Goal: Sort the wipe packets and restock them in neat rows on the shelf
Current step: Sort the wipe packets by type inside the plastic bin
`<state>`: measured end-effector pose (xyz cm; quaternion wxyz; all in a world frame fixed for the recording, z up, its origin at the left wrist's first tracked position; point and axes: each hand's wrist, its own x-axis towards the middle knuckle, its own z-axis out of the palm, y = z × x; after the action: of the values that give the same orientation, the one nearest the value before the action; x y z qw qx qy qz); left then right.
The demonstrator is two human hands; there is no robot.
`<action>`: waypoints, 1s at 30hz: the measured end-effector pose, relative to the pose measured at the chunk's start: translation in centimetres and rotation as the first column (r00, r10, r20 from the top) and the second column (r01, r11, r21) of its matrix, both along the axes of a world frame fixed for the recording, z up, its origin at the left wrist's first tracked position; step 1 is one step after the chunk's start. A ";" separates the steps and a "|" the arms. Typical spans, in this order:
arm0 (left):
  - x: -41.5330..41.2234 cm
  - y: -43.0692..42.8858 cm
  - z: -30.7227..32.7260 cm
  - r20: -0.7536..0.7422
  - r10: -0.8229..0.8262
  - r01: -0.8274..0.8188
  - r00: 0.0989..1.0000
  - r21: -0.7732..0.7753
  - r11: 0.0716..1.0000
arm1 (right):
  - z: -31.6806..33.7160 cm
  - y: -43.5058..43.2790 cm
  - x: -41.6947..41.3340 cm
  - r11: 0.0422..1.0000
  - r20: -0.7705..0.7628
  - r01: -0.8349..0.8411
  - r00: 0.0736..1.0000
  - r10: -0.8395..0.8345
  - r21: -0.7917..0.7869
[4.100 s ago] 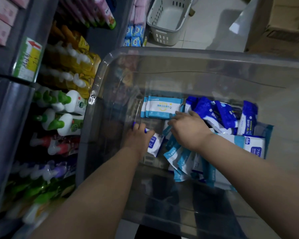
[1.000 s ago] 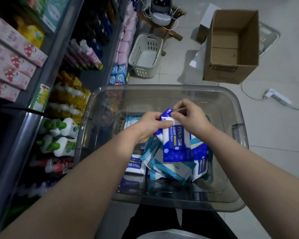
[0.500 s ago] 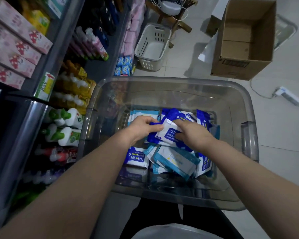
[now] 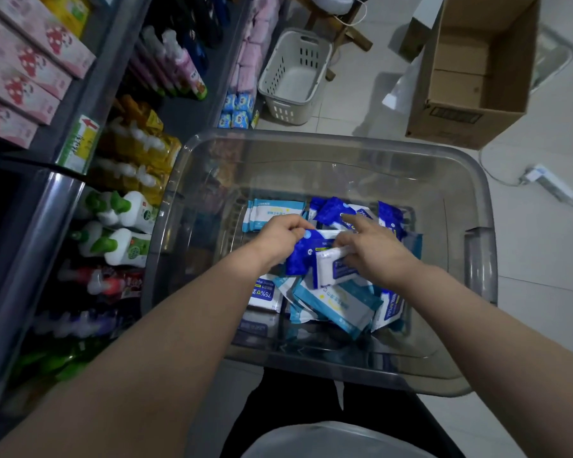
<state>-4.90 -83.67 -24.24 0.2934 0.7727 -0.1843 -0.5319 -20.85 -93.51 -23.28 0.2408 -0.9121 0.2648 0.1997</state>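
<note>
A clear plastic bin (image 4: 480, 256) sits in front of me with several wipe packets inside. My left hand (image 4: 280, 238) grips the top edge of a dark blue packet (image 4: 300, 259). My right hand (image 4: 374, 249) pinches a white and blue packet (image 4: 333, 267) against it, index finger pointing out. Light blue packets (image 4: 339, 305) lie heaped below my hands. A neat pair of light blue packets (image 4: 272, 214) stands at the bin's far left. More dark blue packets (image 4: 331, 209) lean at the back.
Shelves (image 4: 80, 94) on the left hold pink boxes, yellow refill pouches and green-capped bottles (image 4: 123, 233). A white basket (image 4: 295, 77) stands on the floor beyond the bin. An open cardboard box (image 4: 470, 71) is at the right, with a power strip (image 4: 549, 183) nearby.
Both hands have come down from holding a dark blue packet upright over the bin and now gather packets together low in the bin. The view has dipped slightly.
</note>
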 end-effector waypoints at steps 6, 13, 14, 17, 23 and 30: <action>3.1 0.7 2.1 -0.087 -0.119 0.115 0.989 -0.043 0.992 | 0.9 0.2 3.8 0.995 0.081 0.087 0.993 -0.091 0.048; 6.5 2.5 2.4 0.419 -0.735 0.583 0.534 0.448 0.678 | 1.0 3.2 6.8 0.983 0.111 0.057 0.991 -0.077 0.177; 6.4 2.9 2.0 0.420 -0.766 0.577 0.486 0.504 0.643 | 0.8 3.5 6.2 0.996 0.074 -0.024 0.997 0.018 0.084; 5.9 3.7 0.7 0.464 -0.816 0.514 0.345 0.634 0.578 | -0.2 5.2 3.8 0.973 -0.064 -0.230 0.971 0.229 -0.004; 6.0 3.7 -0.6 0.491 -0.826 0.413 0.278 0.715 0.564 | -2.6 6.7 2.7 0.926 -0.339 -0.376 0.866 0.368 0.042; 5.4 5.9 -6.8 0.082 -0.942 0.668 0.325 0.685 0.290 | -3.5 5.4 1.8 0.930 -0.231 -0.350 0.902 0.366 0.108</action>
<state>0.52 -77.73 -31.07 -0.3163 0.7064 -0.4714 -0.4228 -19.05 -88.16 -26.75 0.1944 -0.9050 0.1140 0.3608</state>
